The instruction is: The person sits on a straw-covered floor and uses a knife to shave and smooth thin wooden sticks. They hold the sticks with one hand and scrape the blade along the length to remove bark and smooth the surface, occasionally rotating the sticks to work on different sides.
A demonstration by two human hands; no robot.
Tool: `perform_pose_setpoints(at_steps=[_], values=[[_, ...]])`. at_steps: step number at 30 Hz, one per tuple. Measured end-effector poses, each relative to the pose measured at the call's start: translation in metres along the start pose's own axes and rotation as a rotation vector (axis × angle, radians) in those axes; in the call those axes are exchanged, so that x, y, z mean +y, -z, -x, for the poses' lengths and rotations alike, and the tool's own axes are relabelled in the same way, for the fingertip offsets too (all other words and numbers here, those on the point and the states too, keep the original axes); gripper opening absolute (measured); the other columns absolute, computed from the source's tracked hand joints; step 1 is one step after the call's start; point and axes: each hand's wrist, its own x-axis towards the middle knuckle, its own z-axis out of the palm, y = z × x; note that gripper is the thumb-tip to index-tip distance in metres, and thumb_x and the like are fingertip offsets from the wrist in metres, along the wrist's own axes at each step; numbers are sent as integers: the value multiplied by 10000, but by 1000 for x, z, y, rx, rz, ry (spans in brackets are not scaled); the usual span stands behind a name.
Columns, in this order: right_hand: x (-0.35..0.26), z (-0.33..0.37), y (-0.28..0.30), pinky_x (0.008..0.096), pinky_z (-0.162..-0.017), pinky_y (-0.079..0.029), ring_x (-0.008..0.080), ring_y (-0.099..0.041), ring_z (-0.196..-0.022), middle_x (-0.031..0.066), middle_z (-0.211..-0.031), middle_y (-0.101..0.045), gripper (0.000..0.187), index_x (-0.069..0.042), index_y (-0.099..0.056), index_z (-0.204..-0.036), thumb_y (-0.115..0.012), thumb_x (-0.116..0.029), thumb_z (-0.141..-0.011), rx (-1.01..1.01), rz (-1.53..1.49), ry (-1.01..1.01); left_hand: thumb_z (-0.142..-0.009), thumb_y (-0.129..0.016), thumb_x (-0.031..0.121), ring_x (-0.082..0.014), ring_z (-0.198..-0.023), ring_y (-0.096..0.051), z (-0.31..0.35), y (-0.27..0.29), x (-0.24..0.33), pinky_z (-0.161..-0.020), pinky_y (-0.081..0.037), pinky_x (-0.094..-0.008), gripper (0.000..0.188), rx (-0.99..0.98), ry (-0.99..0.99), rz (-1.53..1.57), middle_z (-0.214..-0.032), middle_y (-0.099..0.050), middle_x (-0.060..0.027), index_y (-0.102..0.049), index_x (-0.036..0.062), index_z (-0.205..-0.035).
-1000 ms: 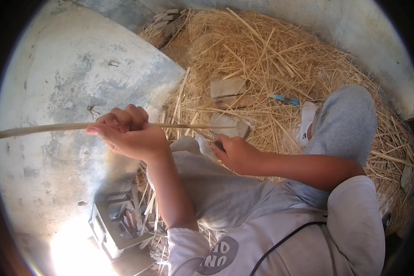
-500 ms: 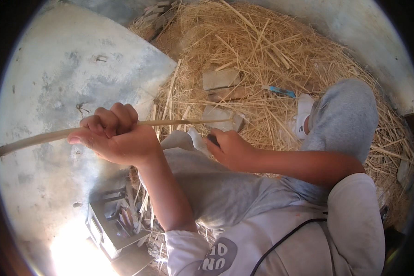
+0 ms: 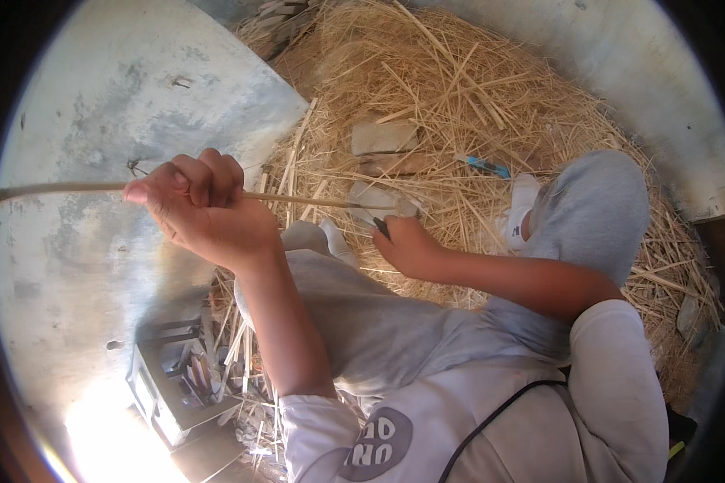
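Note:
My left hand point(image 3: 205, 205) is closed around a long, thin bamboo strip point(image 3: 64, 187). The strip runs from the far left, through my fist, toward my right hand point(image 3: 411, 245). Closed on a knife point(image 3: 382, 228) with a dark handle, my right hand sits at the strip's right end. The knife's pale blade lies against the strip there; whether it has cut in is too small to tell. Beneath the strip's right end is a flat stone block point(image 3: 370, 196).
Straw-like shavings point(image 3: 451, 72) cover the floor ahead. A second block point(image 3: 385, 138) and a blue tool point(image 3: 483, 166) lie among them. The wall point(image 3: 80, 266) stands at my left. At lower left is an open box point(image 3: 169, 386) holding assorted pieces.
My left hand has risen slightly with the strip, which now lies more level. The knife's blade has come into view against the strip, and my right hand has shifted a little rightward.

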Motion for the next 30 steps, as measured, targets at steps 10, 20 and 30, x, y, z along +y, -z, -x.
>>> perform_pose_setpoints(at_steps=[10, 20, 30], values=[[28, 22, -62, 416, -606, -457, 270, -585, -623, 189, -676, -597, 352, 54, -545, -918, -513, -279, -1027, 250, -238, -43, -979, -587, 534, -59, -514, -244, 1, -12, 2, -455, -183, -237, 436, 73, -1, -70, -617, -304, 58, -452, 156, -807], [106, -4, -51, 467, -692, -513, 395, -661, -721, 247, -751, -648, 377, 69, -612, -910, -533, -293, -978, 156, -72, -177, -990, -483, 618, -72, -499, -139, 4, 2, 6, -441, -119, -268, 557, -204, 167, 151, -573, -219, 59, -344, 172, -686], [135, -1, -43, 486, -729, -523, 360, -674, -741, 210, -796, -664, 303, 24, -617, -971, -557, -273, -961, 74, 45, -291, -952, -498, 670, -99, -562, -215, -5, 19, 14, -500, -151, -267, 613, -183, 234, 127, -610, -233, 49, -282, 185, -646]])
